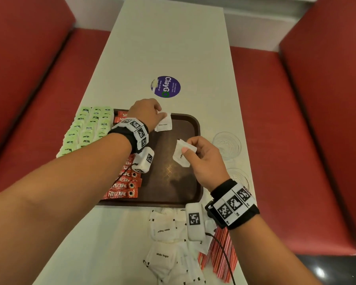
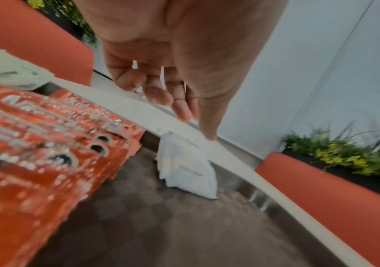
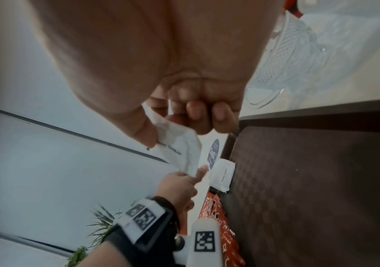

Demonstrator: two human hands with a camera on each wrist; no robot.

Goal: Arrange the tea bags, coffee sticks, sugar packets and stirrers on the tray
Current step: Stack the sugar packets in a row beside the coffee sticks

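Observation:
A brown tray (image 1: 173, 182) (image 2: 161, 225) (image 3: 310, 180) lies mid-table, with red coffee sticks (image 1: 123, 188) (image 2: 35, 144) (image 3: 218, 216) lined along its left side. One white sugar packet (image 1: 164, 124) (image 2: 186, 171) (image 3: 222, 174) leans at the tray's far rim. My left hand (image 1: 160, 113) (image 2: 198, 122) touches its top with an extended fingertip. Over the tray's right half, my right hand (image 1: 188, 148) (image 3: 173, 126) pinches another sugar packet (image 1: 180, 156) (image 3: 179, 151) between thumb and fingers. Green tea bags (image 1: 86, 130) (image 2: 8, 72) lie on the table left of the tray.
Several loose sugar packets (image 1: 162, 229) lie on the table near me, with red stirrers (image 1: 222, 256) to their right. Two clear glasses (image 1: 226, 146) (image 1: 239, 177) stand right of the tray. A purple sticker (image 1: 165, 86) marks the far table. Red benches flank both sides.

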